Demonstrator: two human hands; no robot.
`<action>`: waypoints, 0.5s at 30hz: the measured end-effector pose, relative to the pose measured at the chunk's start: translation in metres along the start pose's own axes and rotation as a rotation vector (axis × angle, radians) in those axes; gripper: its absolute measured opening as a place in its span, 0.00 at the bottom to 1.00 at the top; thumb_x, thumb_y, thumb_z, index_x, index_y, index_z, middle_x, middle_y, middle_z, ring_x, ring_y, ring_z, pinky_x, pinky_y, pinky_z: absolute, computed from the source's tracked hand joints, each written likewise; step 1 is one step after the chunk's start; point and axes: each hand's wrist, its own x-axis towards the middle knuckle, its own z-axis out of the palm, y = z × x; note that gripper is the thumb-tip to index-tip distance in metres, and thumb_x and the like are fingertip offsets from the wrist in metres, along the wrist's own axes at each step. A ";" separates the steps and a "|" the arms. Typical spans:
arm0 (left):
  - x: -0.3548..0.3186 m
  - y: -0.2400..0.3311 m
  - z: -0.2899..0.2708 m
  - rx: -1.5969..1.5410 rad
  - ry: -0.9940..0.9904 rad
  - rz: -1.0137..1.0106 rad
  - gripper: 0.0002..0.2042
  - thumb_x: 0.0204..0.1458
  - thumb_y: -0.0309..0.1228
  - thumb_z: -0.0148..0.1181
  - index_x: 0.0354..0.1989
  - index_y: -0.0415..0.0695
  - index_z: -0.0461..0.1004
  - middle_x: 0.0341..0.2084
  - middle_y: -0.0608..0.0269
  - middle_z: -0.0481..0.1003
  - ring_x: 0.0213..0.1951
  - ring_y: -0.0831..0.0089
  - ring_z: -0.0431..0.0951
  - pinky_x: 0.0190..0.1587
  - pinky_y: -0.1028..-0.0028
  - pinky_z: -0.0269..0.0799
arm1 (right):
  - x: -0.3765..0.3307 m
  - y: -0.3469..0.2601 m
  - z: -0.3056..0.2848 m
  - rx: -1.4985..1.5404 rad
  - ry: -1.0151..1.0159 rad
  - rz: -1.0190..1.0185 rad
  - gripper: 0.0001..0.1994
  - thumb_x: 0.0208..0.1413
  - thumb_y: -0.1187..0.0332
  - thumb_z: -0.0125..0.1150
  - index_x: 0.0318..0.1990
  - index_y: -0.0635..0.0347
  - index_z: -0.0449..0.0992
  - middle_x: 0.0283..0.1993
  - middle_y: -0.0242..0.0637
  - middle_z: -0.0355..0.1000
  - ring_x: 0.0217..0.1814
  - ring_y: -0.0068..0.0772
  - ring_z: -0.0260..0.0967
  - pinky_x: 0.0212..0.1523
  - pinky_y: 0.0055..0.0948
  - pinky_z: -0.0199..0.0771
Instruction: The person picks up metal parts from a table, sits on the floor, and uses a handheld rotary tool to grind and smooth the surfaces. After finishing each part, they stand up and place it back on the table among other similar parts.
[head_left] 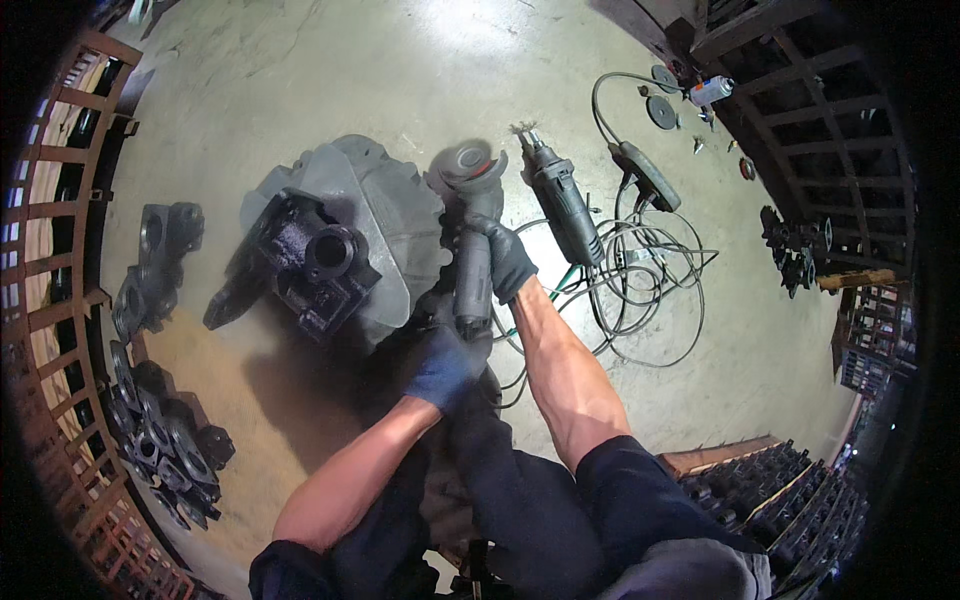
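Observation:
A grey angle grinder (473,275) stands out in front of me, its guarded disc head pointing away. My right hand (508,262), in a dark glove, is closed round the grinder near its head. Lower down, my left hand (442,368), in a blue glove and slightly blurred, is wrapped about the grinder's rear end; its fingertips are partly hidden. Left of the grinder, a black metal casting (318,262) with a round bore rests on a broad grey metal piece (390,215). The grinder's disc touches neither as far as I can see.
Right of the grinder lie a second power tool (567,200), a power strip (648,175) and tangled cable (640,275). Grinding discs (661,112) and a spray can (711,92) lie farther off. Black metal parts (160,435) line the left; a crate of parts (770,500) stands lower right.

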 end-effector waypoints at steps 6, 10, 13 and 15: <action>0.003 -0.005 0.001 -0.107 0.062 0.110 0.23 0.54 0.35 0.61 0.56 0.39 0.65 0.42 0.42 0.76 0.45 0.48 0.79 0.48 0.59 0.72 | 0.012 0.002 -0.004 0.050 0.014 0.120 0.14 0.55 0.59 0.64 0.40 0.61 0.77 0.28 0.39 0.76 0.23 0.34 0.72 0.26 0.34 0.78; 0.006 -0.021 0.006 0.106 0.049 0.038 0.26 0.52 0.33 0.64 0.58 0.37 0.64 0.46 0.46 0.74 0.49 0.55 0.75 0.53 0.62 0.70 | 0.007 -0.002 -0.009 -0.318 0.071 -0.020 0.18 0.54 0.56 0.66 0.42 0.64 0.78 0.32 0.41 0.78 0.28 0.36 0.75 0.30 0.32 0.76; 0.008 -0.013 0.005 0.021 -0.066 -0.121 0.27 0.50 0.31 0.66 0.58 0.37 0.65 0.48 0.49 0.74 0.49 0.60 0.74 0.55 0.65 0.69 | 0.009 0.003 -0.029 -0.777 0.199 -0.093 0.23 0.52 0.52 0.66 0.43 0.67 0.78 0.37 0.47 0.80 0.36 0.42 0.78 0.38 0.34 0.76; 0.006 -0.016 -0.001 -0.071 -0.089 -0.086 0.28 0.50 0.31 0.66 0.59 0.37 0.65 0.48 0.49 0.74 0.50 0.61 0.74 0.55 0.66 0.69 | -0.025 -0.016 0.009 -1.207 0.325 -0.075 0.24 0.52 0.51 0.66 0.43 0.67 0.79 0.37 0.49 0.80 0.39 0.44 0.79 0.41 0.37 0.76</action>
